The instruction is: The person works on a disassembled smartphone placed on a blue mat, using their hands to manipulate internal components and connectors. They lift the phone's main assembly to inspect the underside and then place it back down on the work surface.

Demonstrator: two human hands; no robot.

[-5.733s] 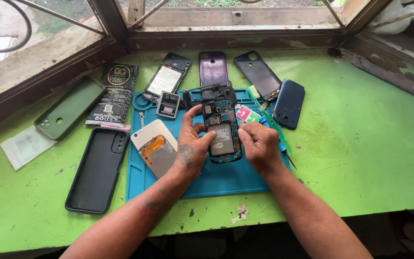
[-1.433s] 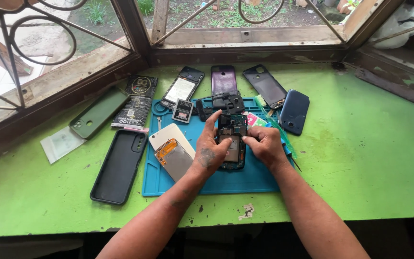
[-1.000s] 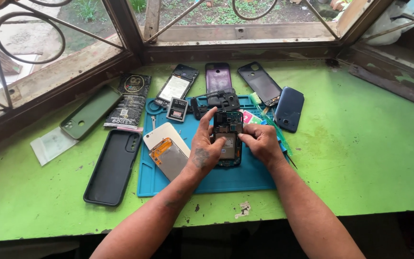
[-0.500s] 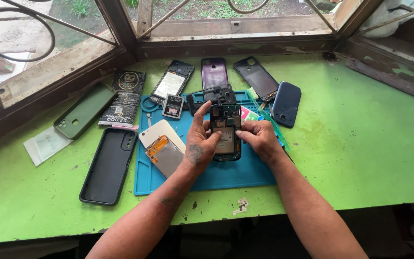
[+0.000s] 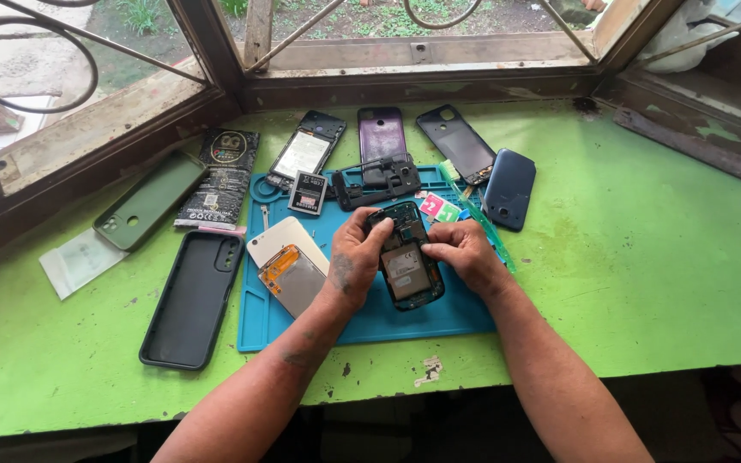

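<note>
A long black rubber phone case (image 5: 190, 298) lies far left on the green painted table (image 5: 662, 283). On the blue silicone repair mat (image 5: 370, 321), the left hand (image 5: 355, 257) and right hand (image 5: 463, 251) clamp the opened dark phone body with its bare battery (image 5: 405, 267) between them. A slipping thumb could, I think, crack the exposed board or flick small parts off the mat.

Black flat package (image 5: 219, 178) lies far left; pale-screened phone (image 5: 305, 154) beyond blue mat (image 5: 259, 317).
</note>
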